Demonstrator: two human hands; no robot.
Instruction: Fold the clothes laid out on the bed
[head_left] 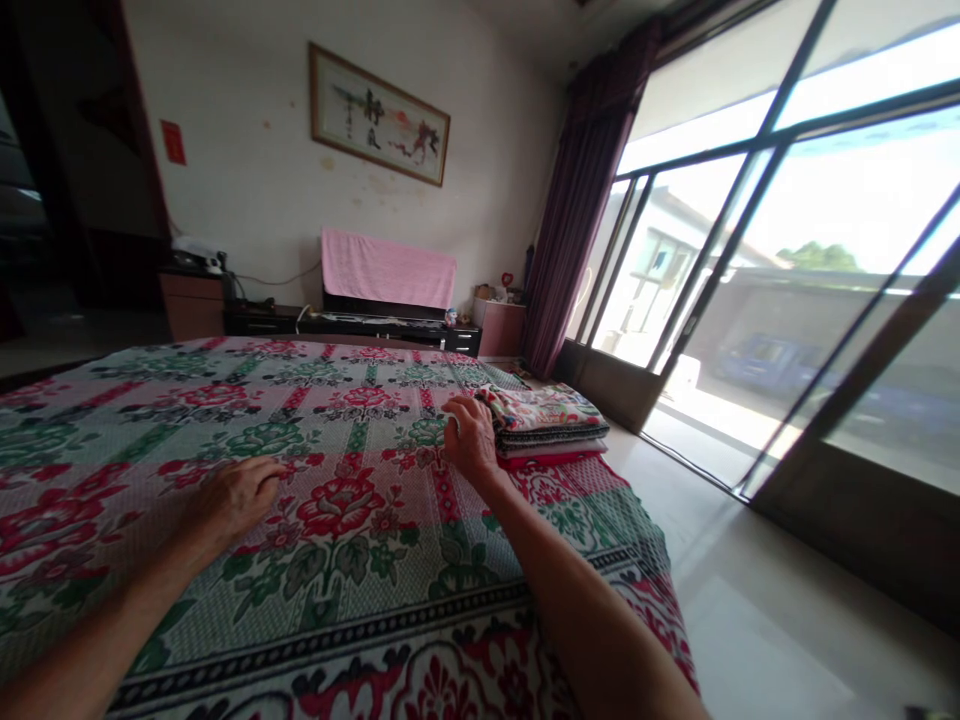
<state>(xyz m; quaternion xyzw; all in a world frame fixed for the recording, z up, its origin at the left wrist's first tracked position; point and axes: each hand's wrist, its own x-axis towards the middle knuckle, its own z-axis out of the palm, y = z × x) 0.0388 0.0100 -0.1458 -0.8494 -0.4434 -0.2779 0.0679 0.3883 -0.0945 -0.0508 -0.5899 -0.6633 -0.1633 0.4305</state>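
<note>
A large cloth (337, 560) with red, green and grey flower patterns is spread wide in front of me. My left hand (236, 495) is at the cloth's left middle, palm down, fingers loosely stretched and holding nothing visible. Farther right, my right hand (471, 438) is beside a stack of folded fabrics (551, 425), its fingers bent a little and apart. Whether either palm presses on the cloth I cannot tell. The stack's top piece is white with a colourful print; dark, pale and red layers show beneath.
Beyond the cloth, a low cabinet (274, 322) bears a screen covered by a pink towel (390, 270). A framed picture (379, 112) hangs above. To the right are a purple curtain (574, 200), large sliding glass doors (750, 250) and a pale tiled floor (739, 600).
</note>
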